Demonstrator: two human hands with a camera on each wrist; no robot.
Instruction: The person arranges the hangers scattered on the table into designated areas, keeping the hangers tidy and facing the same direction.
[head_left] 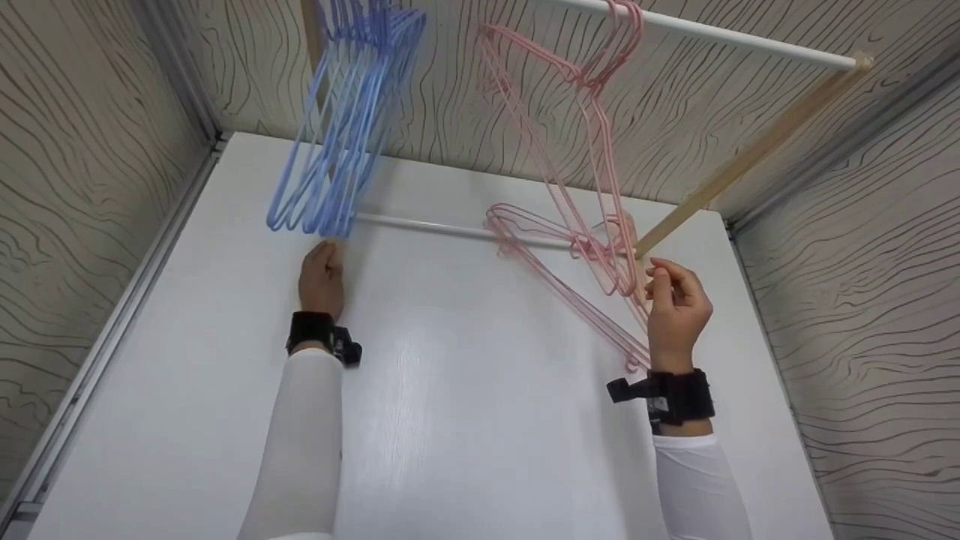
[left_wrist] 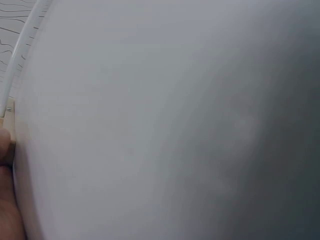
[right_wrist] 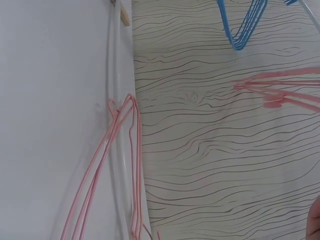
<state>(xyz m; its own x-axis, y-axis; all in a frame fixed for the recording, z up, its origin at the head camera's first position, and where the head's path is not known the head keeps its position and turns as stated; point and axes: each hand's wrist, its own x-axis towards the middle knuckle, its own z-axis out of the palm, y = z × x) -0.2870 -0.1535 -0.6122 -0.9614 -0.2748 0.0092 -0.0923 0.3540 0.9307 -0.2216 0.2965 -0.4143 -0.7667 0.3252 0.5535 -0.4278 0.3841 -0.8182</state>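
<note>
Several blue hangers hang bunched at the left of the rack; my left hand is just below them, near the white board. In the left wrist view, my fingers overlap the rack's wooden foot at the edge. My right hand is raised at the rack's right foot, fingers loosely bent, thumb near the index finger, nothing visible between them. Left of it, pink hangers hang from the upper rail. More pink hangers lie on the board across the lower rod.
The rack has a white upper rail, a white lower rod and a slanting wooden post at the right. It stands on a white board. Wood-grain patterned walls with metal frame edges enclose it.
</note>
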